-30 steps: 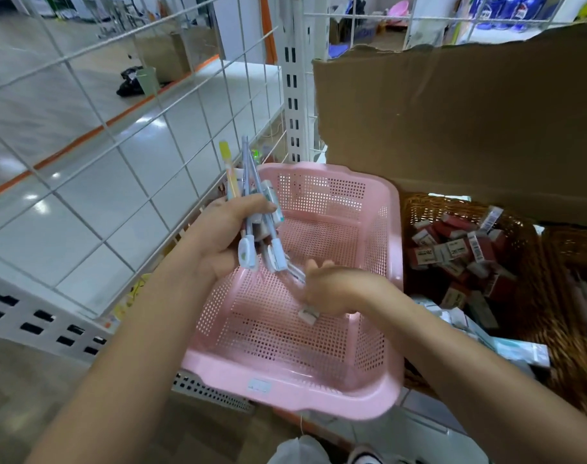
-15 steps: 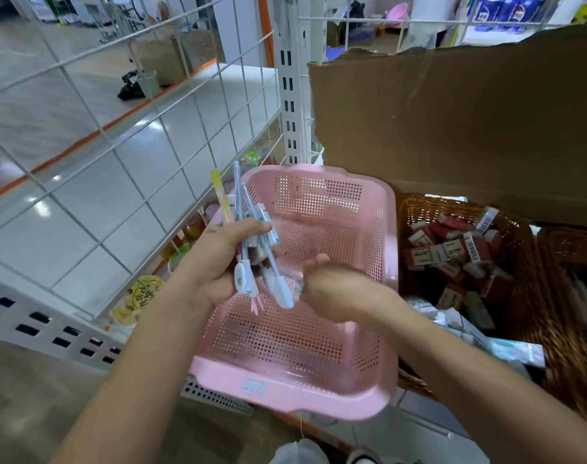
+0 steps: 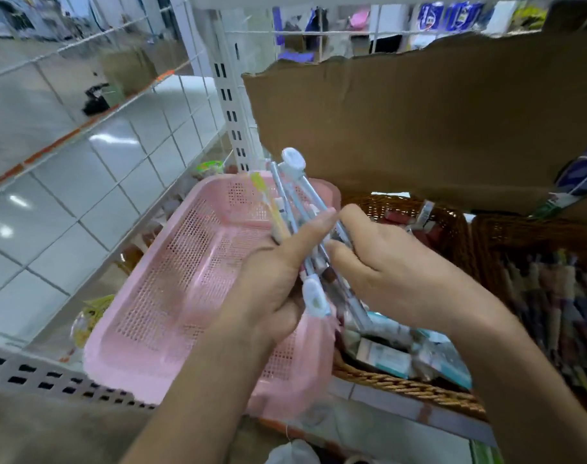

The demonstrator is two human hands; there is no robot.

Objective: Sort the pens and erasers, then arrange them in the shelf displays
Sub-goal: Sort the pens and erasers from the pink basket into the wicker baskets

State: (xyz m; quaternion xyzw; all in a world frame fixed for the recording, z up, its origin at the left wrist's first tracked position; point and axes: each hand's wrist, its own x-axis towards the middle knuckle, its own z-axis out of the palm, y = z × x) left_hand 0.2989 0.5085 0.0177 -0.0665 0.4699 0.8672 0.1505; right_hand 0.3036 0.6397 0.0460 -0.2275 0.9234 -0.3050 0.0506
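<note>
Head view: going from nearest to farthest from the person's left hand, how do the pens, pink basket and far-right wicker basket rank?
1. Pens, gripped in the left hand.
2. Pink basket, just beneath and leftward.
3. Far-right wicker basket, beyond the right hand.

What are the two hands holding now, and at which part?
The left hand grips a bundle of pens around its middle; the right hand pinches the same shafts just beside it.

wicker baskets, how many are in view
2. First wicker basket beside the pink basket, holding small boxes; second wicker basket far right, holding pens. Others may sit beyond the frame.
</note>
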